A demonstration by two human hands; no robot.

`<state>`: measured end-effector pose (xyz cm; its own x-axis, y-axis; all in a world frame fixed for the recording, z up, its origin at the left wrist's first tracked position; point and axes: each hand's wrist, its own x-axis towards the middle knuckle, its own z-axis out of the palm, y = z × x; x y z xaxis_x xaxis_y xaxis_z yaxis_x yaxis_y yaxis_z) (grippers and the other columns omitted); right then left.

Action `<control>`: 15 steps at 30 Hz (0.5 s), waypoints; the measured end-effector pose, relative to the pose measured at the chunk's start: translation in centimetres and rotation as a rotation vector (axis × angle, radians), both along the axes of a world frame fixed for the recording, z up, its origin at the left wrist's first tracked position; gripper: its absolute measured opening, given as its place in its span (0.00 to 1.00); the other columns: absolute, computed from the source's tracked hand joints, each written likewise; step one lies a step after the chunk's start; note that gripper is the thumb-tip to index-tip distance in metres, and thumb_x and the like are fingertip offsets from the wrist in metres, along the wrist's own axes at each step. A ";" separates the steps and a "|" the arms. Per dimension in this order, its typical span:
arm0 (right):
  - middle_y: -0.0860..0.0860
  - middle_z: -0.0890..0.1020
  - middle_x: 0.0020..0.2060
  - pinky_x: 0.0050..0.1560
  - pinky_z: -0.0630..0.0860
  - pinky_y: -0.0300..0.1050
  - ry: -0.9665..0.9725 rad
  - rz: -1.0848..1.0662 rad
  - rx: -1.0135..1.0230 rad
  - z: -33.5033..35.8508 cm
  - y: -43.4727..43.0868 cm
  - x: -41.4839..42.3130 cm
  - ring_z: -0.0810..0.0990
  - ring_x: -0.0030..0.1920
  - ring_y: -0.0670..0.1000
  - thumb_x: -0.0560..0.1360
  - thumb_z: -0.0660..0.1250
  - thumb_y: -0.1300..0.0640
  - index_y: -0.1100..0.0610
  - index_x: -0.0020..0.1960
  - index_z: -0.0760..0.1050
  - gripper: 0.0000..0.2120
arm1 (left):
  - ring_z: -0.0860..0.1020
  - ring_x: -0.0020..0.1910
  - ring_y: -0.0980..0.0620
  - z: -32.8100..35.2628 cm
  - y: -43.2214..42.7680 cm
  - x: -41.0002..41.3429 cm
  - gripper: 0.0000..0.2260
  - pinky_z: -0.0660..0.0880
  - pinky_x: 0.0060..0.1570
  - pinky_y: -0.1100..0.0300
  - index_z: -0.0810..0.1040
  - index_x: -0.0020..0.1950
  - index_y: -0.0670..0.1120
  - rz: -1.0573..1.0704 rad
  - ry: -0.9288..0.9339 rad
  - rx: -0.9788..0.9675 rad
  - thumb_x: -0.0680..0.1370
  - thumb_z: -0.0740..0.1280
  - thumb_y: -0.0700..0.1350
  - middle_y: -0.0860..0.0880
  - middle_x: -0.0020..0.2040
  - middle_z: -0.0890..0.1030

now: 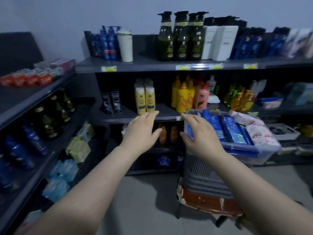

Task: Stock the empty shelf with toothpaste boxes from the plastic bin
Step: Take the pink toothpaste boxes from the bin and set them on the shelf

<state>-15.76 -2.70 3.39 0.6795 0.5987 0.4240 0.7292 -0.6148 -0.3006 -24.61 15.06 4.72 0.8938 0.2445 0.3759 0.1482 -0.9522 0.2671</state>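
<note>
Head view: left hand [141,131] spread wide, empty, in front of the middle shelf [128,114]. Right hand [199,133] also spread, its fingers at the near left corner of the plastic bin [257,152]; blue toothpaste boxes [232,131] lie inside the bin.

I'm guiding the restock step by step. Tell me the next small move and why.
Probably swing the right hand a little rightward into the plastic bin and grasp a blue toothpaste box. Both hands are open and empty, the left hand hovers before the shelves, and the bin is full.
</note>
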 end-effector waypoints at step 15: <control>0.53 0.72 0.66 0.64 0.66 0.49 0.154 -0.514 -0.001 -5.2 -12.0 12.2 0.69 0.66 0.55 0.76 0.66 0.53 0.55 0.72 0.65 0.26 | 0.71 0.64 0.44 -4.7 -7.5 22.5 0.26 0.71 0.60 0.50 0.63 0.73 0.48 -0.452 0.129 -0.032 0.77 0.65 0.51 0.45 0.66 0.72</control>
